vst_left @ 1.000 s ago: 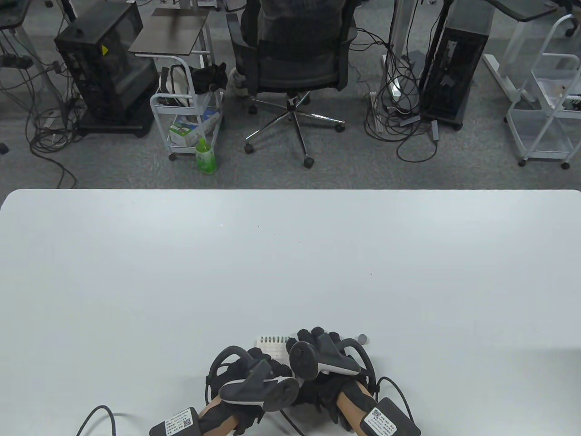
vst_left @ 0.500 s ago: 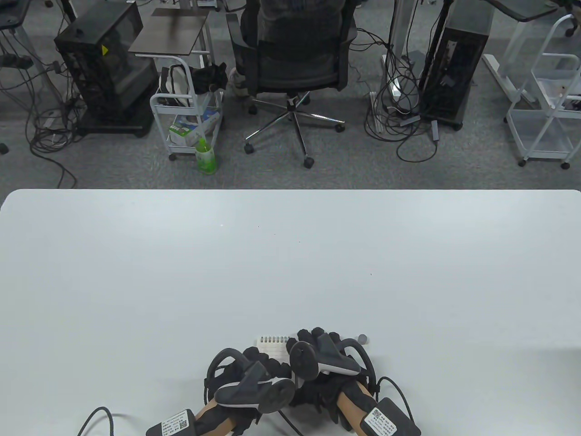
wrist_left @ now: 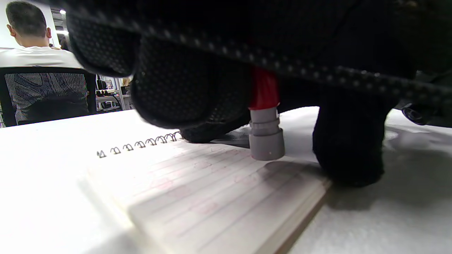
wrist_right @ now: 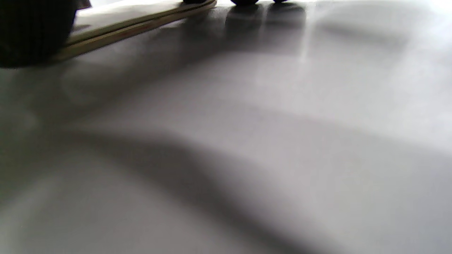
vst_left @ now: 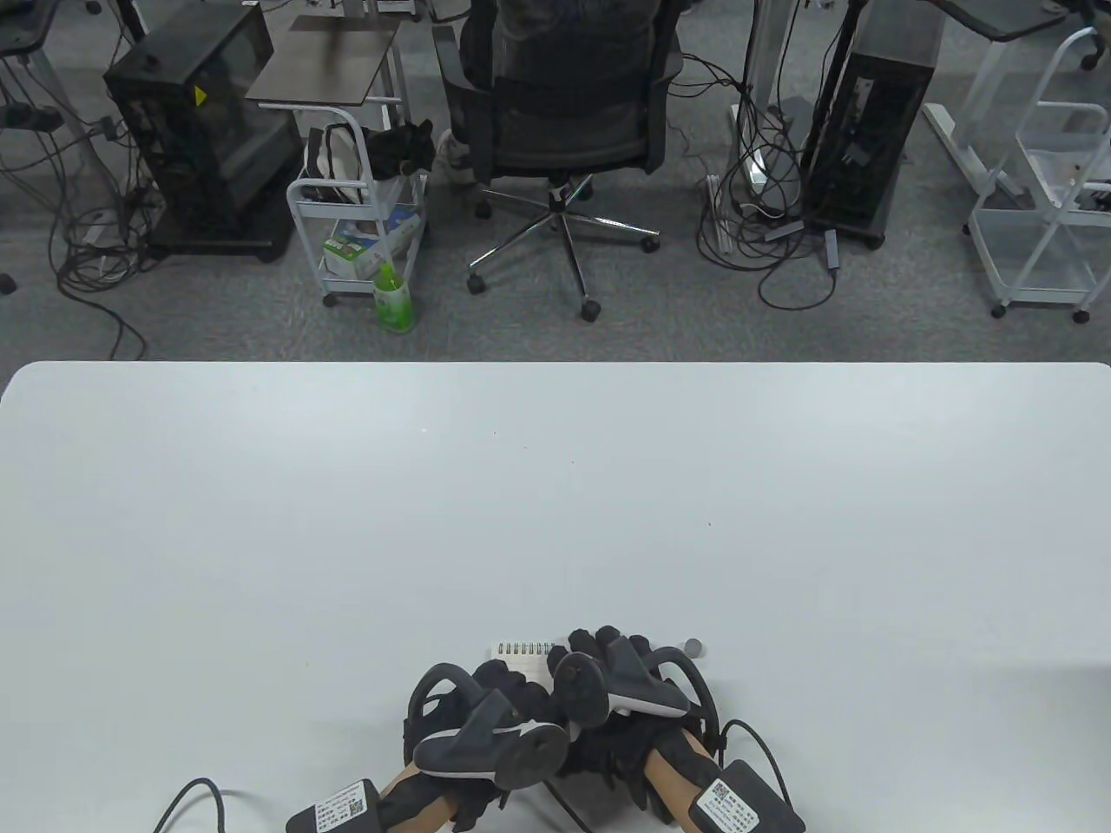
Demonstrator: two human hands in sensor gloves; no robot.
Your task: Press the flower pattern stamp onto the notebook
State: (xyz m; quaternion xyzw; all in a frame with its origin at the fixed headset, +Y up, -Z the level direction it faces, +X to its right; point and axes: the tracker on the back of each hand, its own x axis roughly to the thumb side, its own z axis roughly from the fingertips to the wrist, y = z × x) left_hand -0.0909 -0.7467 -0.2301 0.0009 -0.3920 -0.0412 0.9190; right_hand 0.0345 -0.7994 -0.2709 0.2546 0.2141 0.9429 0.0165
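A small spiral notebook (vst_left: 521,657) lies open near the table's front edge, lined page up (wrist_left: 197,190). My left hand (vst_left: 502,684) is over it and grips a flower stamp (wrist_left: 265,134) with a red body and grey base. The stamp is upright with its base down at the page's right part; I cannot tell if it touches. My right hand (vst_left: 601,646) rests on the table at the notebook's right edge (wrist_right: 141,21) and holds nothing I can see. A gloved finger (wrist_left: 348,141) stands on the table by that edge.
A small grey cap (vst_left: 693,646) lies on the white table (vst_left: 555,486) just right of my right hand. Cables trail from both wrists at the front edge. An office chair (vst_left: 555,104) with a seated person and carts stand beyond the far edge.
My left hand has shifted slightly to the right and further over the notebook. My right hand and the notebook have not moved.
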